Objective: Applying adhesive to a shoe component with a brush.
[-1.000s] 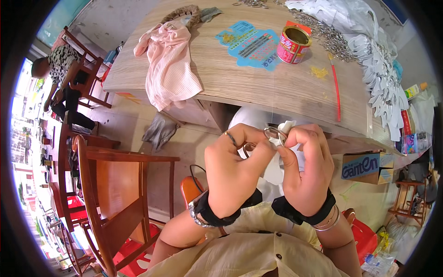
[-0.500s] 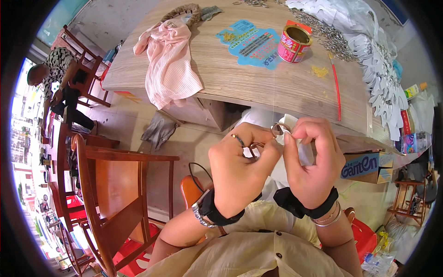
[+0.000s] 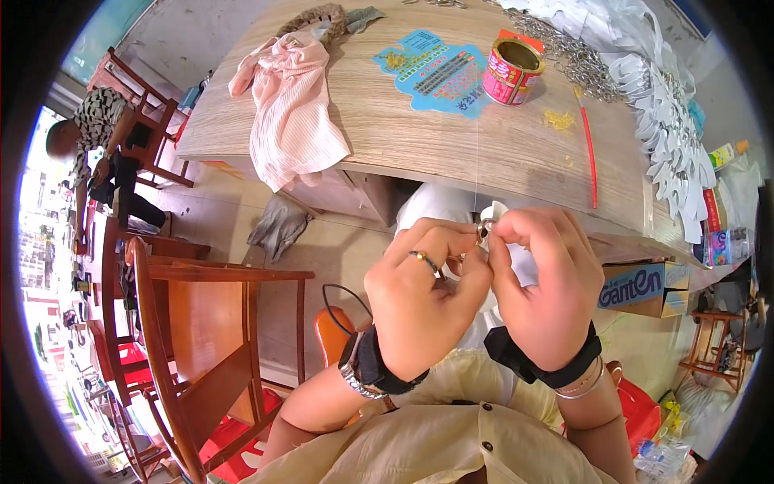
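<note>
Just past the table's near edge, both my hands meet fingertip to fingertip. With thumb and forefinger, my left hand (image 3: 427, 294) pinches a small shiny metal ring (image 3: 484, 230). A small white tag (image 3: 493, 211) stands up at the ring, and the closed fingertips of my right hand (image 3: 548, 278) press against its lower part. How tag and ring are joined is hidden by the fingers. A thin pale thread rises from the fingertips over the tabletop. On the wooden table (image 3: 387, 153), several similar metal pieces (image 3: 564, 60) lie heaped beside rows of white tags (image 3: 665, 137).
A pink tin (image 3: 509, 85) stands on the table by a blue card (image 3: 435, 73), a red stick (image 3: 589, 153) and yellow bits (image 3: 559, 120). Pink striped cloth (image 3: 294, 113) hangs over the edge. A wooden chair (image 3: 201, 315) is at left; a person (image 3: 101, 121) sits beyond.
The metal ring has turned and sunk between my fingertips, and the white tag now sticks up above it. My right fingers have closed in toward my left ones.
</note>
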Demonstrator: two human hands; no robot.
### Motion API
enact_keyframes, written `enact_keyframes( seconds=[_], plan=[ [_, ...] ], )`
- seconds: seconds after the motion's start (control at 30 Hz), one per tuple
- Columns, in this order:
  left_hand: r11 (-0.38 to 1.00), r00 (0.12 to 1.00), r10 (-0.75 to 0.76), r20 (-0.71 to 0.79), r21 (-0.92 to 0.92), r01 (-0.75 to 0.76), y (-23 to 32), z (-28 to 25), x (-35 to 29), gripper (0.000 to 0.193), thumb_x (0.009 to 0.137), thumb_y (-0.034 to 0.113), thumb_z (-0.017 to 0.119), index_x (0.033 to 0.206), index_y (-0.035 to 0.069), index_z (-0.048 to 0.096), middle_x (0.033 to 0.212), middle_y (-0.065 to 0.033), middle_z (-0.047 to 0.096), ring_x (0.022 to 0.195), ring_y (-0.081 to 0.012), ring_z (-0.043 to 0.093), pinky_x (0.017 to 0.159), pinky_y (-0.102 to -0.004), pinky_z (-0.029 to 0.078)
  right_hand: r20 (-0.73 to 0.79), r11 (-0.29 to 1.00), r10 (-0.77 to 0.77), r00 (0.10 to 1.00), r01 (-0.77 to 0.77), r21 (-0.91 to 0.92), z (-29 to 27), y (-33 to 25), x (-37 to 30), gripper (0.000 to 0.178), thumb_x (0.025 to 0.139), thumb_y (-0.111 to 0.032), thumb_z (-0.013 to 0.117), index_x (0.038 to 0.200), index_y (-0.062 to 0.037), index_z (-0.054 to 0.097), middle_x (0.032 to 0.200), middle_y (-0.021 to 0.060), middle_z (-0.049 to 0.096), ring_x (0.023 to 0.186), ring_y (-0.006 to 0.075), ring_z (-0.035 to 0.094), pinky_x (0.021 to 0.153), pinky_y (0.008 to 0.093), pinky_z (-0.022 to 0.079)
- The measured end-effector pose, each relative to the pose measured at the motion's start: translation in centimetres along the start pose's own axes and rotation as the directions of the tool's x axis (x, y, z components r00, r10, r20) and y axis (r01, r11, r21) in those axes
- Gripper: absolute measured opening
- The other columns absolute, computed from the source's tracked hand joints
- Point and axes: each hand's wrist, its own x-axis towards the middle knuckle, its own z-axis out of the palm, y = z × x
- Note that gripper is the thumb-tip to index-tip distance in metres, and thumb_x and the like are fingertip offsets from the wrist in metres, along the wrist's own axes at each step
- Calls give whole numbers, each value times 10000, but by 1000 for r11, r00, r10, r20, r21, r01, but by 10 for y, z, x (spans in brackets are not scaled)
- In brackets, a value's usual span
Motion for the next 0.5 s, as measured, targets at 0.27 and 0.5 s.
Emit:
enact_keyframes(
  seconds=[0.27,0.5],
  plan=[
    [959,984,-179,15,-219,178,-14,-3,5,41,777,8,658,808,-17,647,757,-72,672,591,-63,554,513,-225,438,160,995,34,987,-48,85,1,0,1,299,715,63,629,939,-26,452,870,132,504,797,321,510,682,405,418],
    [713,854,-483,193,-480,512,-1,-5,7,52,795,-3,627,809,-48,648,760,-38,665,590,-29,509,532,-206,418,108,972,204,973,-215,95,3,-2,-3,244,735,30,596,923,-20,449,839,127,480,758,327,477,665,412,387]
  ],
)
